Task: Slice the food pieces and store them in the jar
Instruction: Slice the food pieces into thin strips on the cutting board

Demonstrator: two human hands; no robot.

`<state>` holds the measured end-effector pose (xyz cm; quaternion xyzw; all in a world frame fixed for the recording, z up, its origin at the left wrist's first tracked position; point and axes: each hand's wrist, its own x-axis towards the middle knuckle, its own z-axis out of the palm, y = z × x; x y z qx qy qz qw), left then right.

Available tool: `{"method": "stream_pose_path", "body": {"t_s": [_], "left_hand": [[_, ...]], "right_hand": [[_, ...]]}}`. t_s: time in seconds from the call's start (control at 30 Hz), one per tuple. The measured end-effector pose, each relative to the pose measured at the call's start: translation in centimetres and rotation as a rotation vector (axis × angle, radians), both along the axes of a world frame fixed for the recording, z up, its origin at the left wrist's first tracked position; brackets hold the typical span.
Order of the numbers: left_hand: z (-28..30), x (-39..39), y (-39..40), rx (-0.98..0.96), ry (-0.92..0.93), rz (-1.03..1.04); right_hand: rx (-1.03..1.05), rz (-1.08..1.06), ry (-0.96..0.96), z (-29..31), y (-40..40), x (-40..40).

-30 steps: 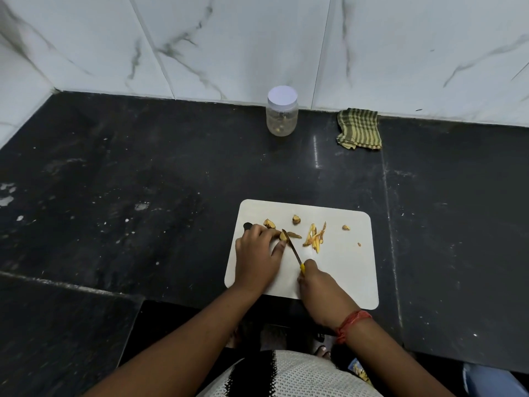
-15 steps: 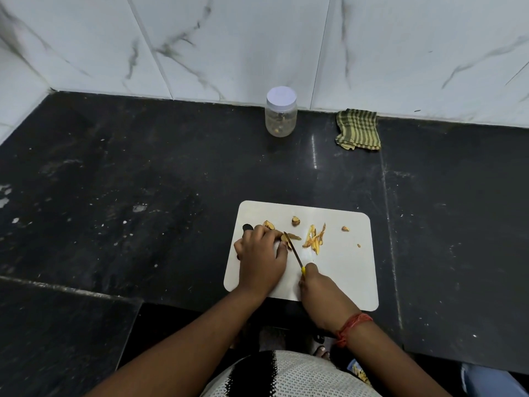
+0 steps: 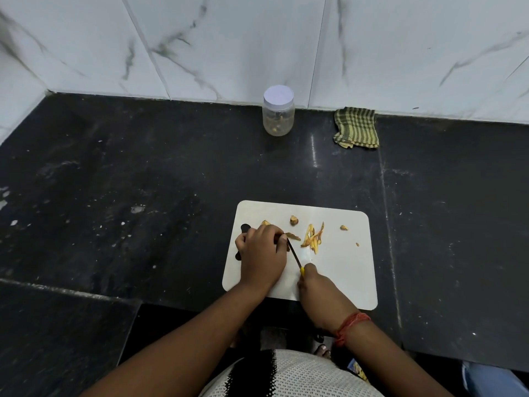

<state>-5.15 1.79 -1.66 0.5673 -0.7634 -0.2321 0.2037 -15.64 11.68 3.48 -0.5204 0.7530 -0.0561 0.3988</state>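
Note:
A white cutting board (image 3: 340, 270) lies on the black counter in front of me. My left hand (image 3: 262, 253) rests on the board's left side, its curled fingers pinning a food piece that is mostly hidden under them. My right hand (image 3: 317, 287) grips the yellow handle of a small knife (image 3: 293, 253); its dark blade points up-left and meets my left fingertips. A small heap of thin yellow slices (image 3: 313, 237) lies to the right of the blade. Loose brown chunks (image 3: 294, 220) sit further back on the board. A clear jar (image 3: 278, 111) with a white lid on stands by the wall.
A folded green checked cloth (image 3: 356, 128) lies against the marble wall, right of the jar. The black counter (image 3: 143, 181) stretches wide to the left and steps down at the near left. A small crumb (image 3: 344, 227) lies near the board's right side.
The knife blade has shifted slightly against the piece under my left fingers. Both hands stay in the same spot on the board.

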Motion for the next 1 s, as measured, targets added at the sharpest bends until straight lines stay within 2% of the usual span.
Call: {"method": "stream_pose_path", "body": {"t_s": [0.4, 0.67, 0.9, 1.0], "left_hand": [[-0.6, 0.5, 0.0, -0.030, -0.035, -0.050], [-0.9, 0.9, 0.7, -0.246, -0.129, -0.153], [-0.5, -0.1, 0.3, -0.170, -0.137, -0.176], [-0.6, 0.8, 0.4, -0.154, -0.070, -0.168]], "right_hand": [[-0.087, -0.062, -0.064, 0.4, 0.1, -0.8], [-0.092, -0.100, -0.071, 0.5, 0.2, -1.3], [-0.090, -0.159, -0.097, 0.7, 0.0, -1.8], [-0.098, -0.148, -0.093, 0.9, 0.2, -1.9]]}}
